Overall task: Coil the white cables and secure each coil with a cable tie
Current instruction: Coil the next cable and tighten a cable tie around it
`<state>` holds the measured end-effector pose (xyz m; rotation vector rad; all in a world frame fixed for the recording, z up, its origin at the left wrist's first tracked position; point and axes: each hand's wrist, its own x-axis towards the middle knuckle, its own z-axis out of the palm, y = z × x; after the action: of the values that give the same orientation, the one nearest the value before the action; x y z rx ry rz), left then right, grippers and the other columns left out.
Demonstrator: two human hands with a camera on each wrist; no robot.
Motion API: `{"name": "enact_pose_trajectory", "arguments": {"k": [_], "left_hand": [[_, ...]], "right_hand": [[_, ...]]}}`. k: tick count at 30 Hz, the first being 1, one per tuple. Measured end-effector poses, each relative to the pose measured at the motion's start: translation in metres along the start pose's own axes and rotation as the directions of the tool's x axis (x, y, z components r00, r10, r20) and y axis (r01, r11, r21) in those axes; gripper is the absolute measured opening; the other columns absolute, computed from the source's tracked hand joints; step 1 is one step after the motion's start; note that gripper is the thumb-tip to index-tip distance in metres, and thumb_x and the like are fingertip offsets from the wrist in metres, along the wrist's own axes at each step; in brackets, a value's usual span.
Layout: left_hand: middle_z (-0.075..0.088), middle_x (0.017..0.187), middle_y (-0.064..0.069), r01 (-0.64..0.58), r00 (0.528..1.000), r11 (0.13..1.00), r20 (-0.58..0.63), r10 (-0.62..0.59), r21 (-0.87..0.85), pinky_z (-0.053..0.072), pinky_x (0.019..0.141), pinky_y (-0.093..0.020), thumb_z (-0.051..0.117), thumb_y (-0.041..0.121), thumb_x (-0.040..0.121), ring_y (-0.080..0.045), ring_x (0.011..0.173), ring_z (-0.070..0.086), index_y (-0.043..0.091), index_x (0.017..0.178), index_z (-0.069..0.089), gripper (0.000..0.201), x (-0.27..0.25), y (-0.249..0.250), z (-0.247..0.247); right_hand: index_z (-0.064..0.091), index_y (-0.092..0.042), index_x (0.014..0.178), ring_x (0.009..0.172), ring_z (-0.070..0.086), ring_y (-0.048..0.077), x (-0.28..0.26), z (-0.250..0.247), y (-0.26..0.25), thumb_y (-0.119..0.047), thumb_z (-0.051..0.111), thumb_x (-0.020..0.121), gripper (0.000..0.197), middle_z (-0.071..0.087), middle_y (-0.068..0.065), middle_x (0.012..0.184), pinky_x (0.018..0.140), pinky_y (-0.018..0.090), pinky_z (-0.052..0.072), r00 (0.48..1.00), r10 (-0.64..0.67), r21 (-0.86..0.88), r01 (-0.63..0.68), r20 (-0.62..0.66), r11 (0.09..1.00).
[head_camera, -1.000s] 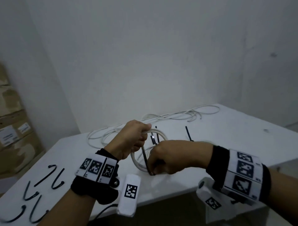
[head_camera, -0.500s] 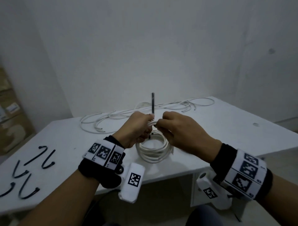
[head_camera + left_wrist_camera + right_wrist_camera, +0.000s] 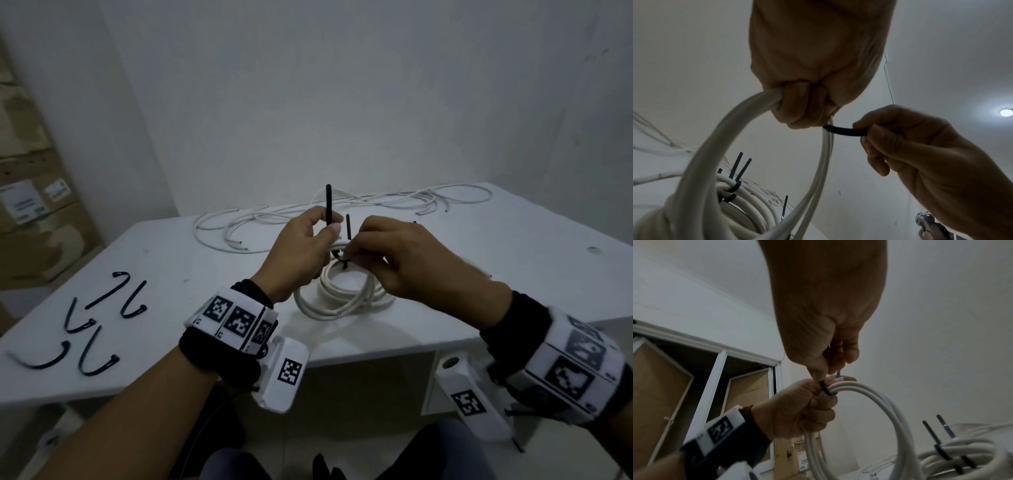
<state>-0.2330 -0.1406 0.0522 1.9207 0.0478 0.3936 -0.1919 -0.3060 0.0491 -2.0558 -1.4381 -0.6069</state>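
A white cable coil is held upright over the white table. My left hand grips the top of the coil and holds the tail of a black cable tie pointing up. My right hand pinches the tie's other end beside the left fingers, and the tie runs round the cable strands. Tied coils with black ties lie on the table behind the held one.
Loose white cables lie along the back of the table. Several spare black ties are spread at the front left. Cardboard boxes stand against the left wall. The table's front edge is just below my wrists.
My right hand came up from the lower side of the coil to its top. The tie now goes round the strands with its tail upright at my left hand.
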Motion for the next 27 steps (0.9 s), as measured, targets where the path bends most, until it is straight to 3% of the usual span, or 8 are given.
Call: {"name": "enact_pose_trajectory", "arguments": {"k": [3,5,9,12,15,21,27], "left_hand": [[0.036,0.045,0.010,-0.007,0.999,1.000,-0.034,0.007,-0.024,0.023,0.036,-0.019,0.048,0.016,0.099,-0.008,0.036,0.029,0.011,0.109,0.058,0.015,-0.002,-0.004,-0.009],[0.036,0.047,0.009,-0.035,0.998,0.999,-0.051,0.035,-0.002,0.025,0.037,-0.019,0.048,0.016,0.099,-0.009,0.037,0.030,0.012,0.108,0.059,0.015,-0.003,-0.007,-0.012],[0.043,0.044,0.013,-0.119,0.988,0.985,-0.082,0.130,0.125,0.030,0.044,-0.022,0.050,0.018,0.097,-0.014,0.043,0.035,0.020,0.100,0.065,0.016,-0.005,-0.010,-0.010],[0.057,0.054,0.012,-0.170,0.977,0.966,-0.092,0.190,0.195,0.032,0.044,-0.018,0.051,0.018,0.096,-0.007,0.041,0.040,0.020,0.100,0.068,0.018,-0.005,-0.010,-0.004],[0.055,0.054,0.011,-0.191,0.968,0.951,-0.113,0.223,0.244,0.030,0.041,-0.014,0.051,0.016,0.095,-0.004,0.036,0.035,0.017,0.102,0.070,0.021,-0.003,-0.008,-0.001],[0.055,0.056,0.009,-0.210,0.961,0.937,-0.117,0.250,0.280,0.030,0.040,-0.011,0.047,0.011,0.095,-0.005,0.035,0.037,0.019,0.109,0.069,0.027,-0.003,-0.004,0.002],[0.050,0.041,0.014,-0.222,0.960,0.936,-0.103,0.259,0.274,0.029,0.040,-0.011,0.043,0.003,0.093,-0.003,0.033,0.038,0.022,0.113,0.068,0.037,-0.007,-0.005,0.004]], "right_hand": [[0.074,-0.011,0.089,0.067,0.050,0.010,0.005,0.005,-0.002,-0.018,0.060,0.082,0.017,0.062,0.001,0.079,0.063,0.011,0.040,0.997,0.046,0.082,-0.041,-0.064,0.996],[0.075,-0.014,0.090,0.070,0.056,0.011,0.009,0.007,-0.004,-0.015,0.065,0.082,0.013,0.064,0.000,0.079,0.064,0.014,0.044,0.981,0.148,0.188,-0.123,-0.128,0.974],[0.072,-0.017,0.090,0.063,0.055,0.006,0.019,0.010,-0.009,-0.004,0.069,0.081,0.016,0.062,-0.004,0.070,0.063,0.020,0.045,0.879,0.417,0.532,-0.243,-0.234,0.811],[0.064,-0.018,0.094,0.065,0.055,0.010,0.026,0.016,-0.013,-0.004,0.069,0.079,0.021,0.062,0.002,0.072,0.063,0.023,0.047,0.821,0.504,0.619,-0.255,-0.268,0.743],[0.057,-0.018,0.086,0.068,0.059,0.011,0.026,0.018,-0.013,-0.002,0.070,0.077,0.022,0.064,0.003,0.077,0.064,0.021,0.050,0.763,0.579,0.674,-0.267,-0.289,0.689],[0.063,-0.007,0.088,0.074,0.064,0.021,0.024,0.015,-0.011,0.000,0.072,0.077,0.015,0.068,0.007,0.081,0.069,0.023,0.054,0.763,0.565,0.672,-0.242,-0.313,0.700],[0.064,-0.004,0.088,0.076,0.065,0.025,0.021,0.017,-0.009,0.000,0.070,0.080,0.011,0.068,0.010,0.081,0.072,0.029,0.055,0.773,0.555,0.665,-0.243,-0.307,0.706]]}}
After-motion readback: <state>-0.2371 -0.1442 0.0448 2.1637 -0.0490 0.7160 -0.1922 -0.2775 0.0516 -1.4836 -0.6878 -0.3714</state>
